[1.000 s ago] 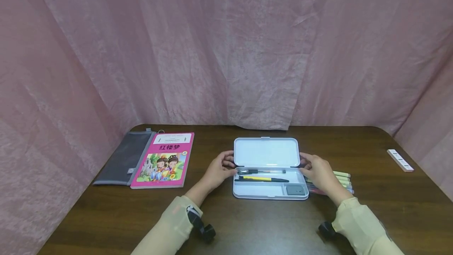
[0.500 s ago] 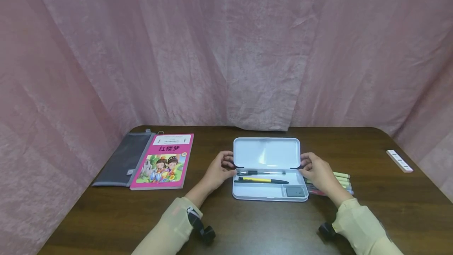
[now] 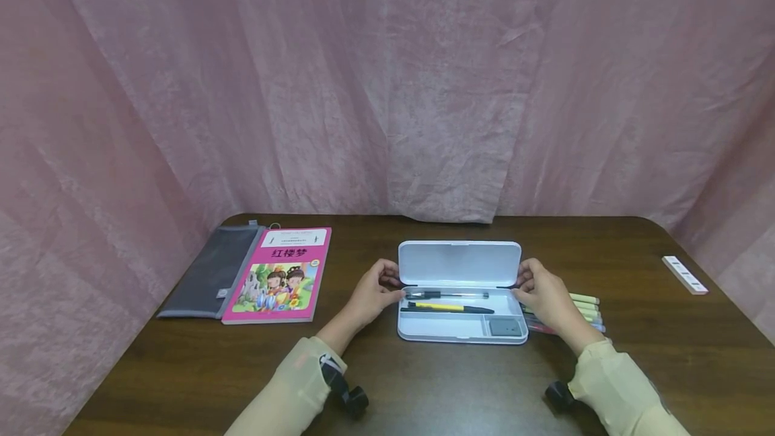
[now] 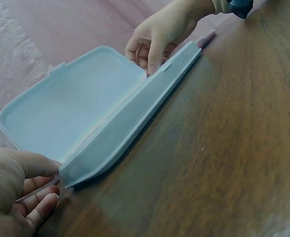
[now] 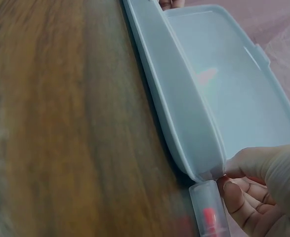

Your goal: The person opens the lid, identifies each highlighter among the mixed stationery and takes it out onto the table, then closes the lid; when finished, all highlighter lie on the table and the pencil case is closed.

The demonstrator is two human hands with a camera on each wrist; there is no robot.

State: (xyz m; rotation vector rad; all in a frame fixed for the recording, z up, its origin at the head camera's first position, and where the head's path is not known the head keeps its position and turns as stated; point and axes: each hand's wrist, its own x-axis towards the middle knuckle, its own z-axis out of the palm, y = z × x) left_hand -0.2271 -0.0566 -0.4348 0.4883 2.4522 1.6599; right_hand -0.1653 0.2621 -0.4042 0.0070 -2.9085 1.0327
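Observation:
A white pencil case (image 3: pixel 445 335) lies on the table with its lid (image 3: pixel 459 264) raised. Inside are a black-capped clear pen (image 3: pixel 448 295), a yellow-and-black pen (image 3: pixel 448 307) and a grey eraser (image 3: pixel 504 326). My left hand (image 3: pixel 375 293) holds the case's left end near the hinge, thumb at the tray's corner and fingers curled beside the lid. The right end is held likewise by my right hand (image 3: pixel 541 293). In the right wrist view, the right thumb (image 5: pixel 248 163) touches the tray's corner. Exactly where the other fingertips press is partly hidden.
Several pale-green pens or markers (image 3: pixel 584 308) lie right of the case, partly behind the right hand. On the left, a pink book (image 3: pixel 278 281) overlaps a dark mesh pouch (image 3: pixel 212 274). A white strip-shaped block (image 3: pixel 684 274) lies far right. Pink curtains (image 3: pixel 387 86) hang behind the table.
The lid first leaned back slightly, then tilted up toward me, and now stands steeper. Both hands stay at the case's ends, with hardly any shift.

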